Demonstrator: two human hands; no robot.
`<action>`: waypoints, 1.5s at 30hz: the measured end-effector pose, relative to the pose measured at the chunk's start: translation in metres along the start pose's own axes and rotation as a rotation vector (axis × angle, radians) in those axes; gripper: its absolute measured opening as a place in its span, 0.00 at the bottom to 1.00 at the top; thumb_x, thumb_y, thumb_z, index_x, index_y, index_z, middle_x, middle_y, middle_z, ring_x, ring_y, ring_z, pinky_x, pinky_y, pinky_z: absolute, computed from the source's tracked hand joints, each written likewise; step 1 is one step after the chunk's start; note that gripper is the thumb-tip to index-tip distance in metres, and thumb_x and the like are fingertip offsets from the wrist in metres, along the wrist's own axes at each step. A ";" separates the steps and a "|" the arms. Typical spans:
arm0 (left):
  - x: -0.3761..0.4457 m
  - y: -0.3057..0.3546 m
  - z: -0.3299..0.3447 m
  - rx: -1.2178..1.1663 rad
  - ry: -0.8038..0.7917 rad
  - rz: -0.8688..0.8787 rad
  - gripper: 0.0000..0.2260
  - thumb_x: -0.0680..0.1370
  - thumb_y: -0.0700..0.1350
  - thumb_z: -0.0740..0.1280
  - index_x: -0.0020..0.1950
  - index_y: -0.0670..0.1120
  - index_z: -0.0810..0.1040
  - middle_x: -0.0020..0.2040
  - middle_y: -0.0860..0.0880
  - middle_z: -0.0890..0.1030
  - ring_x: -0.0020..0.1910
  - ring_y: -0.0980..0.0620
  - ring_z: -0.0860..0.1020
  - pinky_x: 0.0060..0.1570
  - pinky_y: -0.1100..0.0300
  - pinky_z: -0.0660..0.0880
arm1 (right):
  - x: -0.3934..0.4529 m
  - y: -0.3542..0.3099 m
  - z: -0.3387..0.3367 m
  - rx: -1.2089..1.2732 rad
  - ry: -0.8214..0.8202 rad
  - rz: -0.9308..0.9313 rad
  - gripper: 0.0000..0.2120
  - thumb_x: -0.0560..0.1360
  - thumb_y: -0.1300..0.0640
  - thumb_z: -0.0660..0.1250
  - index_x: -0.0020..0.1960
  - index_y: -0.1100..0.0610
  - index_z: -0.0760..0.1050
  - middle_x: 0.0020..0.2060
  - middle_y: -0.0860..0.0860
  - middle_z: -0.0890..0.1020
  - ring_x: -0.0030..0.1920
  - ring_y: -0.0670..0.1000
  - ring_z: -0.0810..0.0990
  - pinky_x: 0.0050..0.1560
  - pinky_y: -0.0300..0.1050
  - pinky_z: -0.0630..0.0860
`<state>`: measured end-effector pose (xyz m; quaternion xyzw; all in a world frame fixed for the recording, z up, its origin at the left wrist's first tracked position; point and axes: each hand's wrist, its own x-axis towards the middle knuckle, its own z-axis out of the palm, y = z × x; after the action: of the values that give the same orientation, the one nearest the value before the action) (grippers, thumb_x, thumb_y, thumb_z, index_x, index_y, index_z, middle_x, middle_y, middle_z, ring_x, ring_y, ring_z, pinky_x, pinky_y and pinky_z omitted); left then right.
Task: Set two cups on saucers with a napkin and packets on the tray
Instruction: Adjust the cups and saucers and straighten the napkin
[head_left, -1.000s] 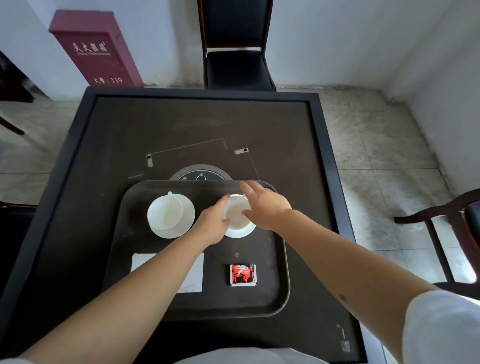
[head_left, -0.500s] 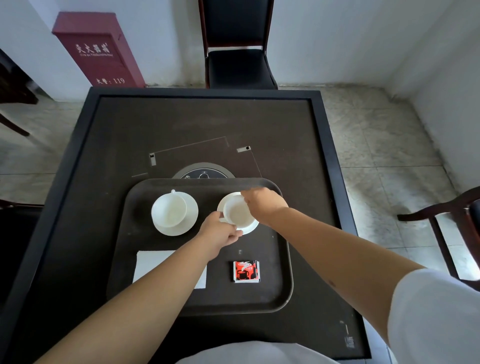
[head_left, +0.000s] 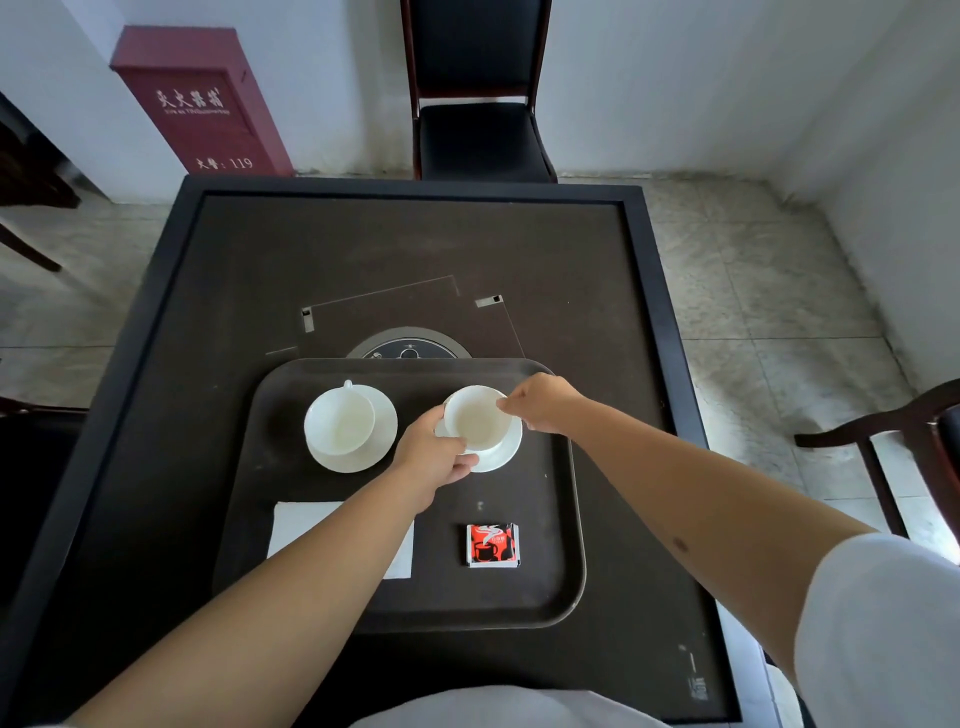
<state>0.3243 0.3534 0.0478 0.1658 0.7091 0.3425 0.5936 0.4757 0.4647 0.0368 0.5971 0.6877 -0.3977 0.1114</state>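
The left hand (head_left: 431, 457) pinched the near rim of the right-hand round white saucer (head_left: 501, 451), while the right hand (head_left: 543, 402) pinched the rim of the white ceramic cup (head_left: 477, 418) standing on it. Both sat on the dark brown plastic tray (head_left: 563, 566), alongside a second cup and saucer (head_left: 349, 428), a white paper napkin (head_left: 301, 525) and a red packet (head_left: 492, 544).

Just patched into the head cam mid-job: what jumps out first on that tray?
Both hands meet at the right-hand cup on its saucer at the back of the dark tray: the left hand grips the saucer's near edge, and the right hand pinches the cup's far-right rim. A second cup sits untouched on its saucer to the left. Nearer the camera lie a red packet and a white napkin, partly hidden by the left forearm.
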 end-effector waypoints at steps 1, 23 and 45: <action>0.001 0.001 -0.001 0.017 -0.005 -0.005 0.26 0.77 0.30 0.65 0.71 0.52 0.73 0.66 0.45 0.74 0.50 0.43 0.83 0.49 0.51 0.83 | 0.001 0.000 -0.002 -0.034 -0.009 -0.014 0.17 0.77 0.43 0.61 0.45 0.56 0.81 0.36 0.49 0.81 0.43 0.53 0.78 0.41 0.44 0.72; 0.019 0.003 0.001 0.117 -0.004 0.034 0.27 0.77 0.30 0.59 0.71 0.55 0.72 0.61 0.47 0.76 0.46 0.46 0.84 0.42 0.53 0.83 | -0.005 0.001 0.008 0.153 0.065 -0.073 0.11 0.80 0.54 0.57 0.50 0.51 0.79 0.33 0.49 0.82 0.35 0.49 0.83 0.43 0.43 0.77; 0.030 -0.009 -0.018 0.270 -0.052 0.195 0.13 0.82 0.40 0.60 0.62 0.56 0.71 0.59 0.47 0.79 0.44 0.52 0.85 0.42 0.57 0.82 | -0.018 0.003 0.023 0.529 -0.012 0.097 0.07 0.81 0.55 0.59 0.48 0.52 0.76 0.33 0.53 0.84 0.30 0.48 0.82 0.28 0.37 0.75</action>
<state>0.3011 0.3615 0.0211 0.3209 0.7137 0.2958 0.5479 0.4756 0.4359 0.0322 0.6354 0.5297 -0.5613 -0.0257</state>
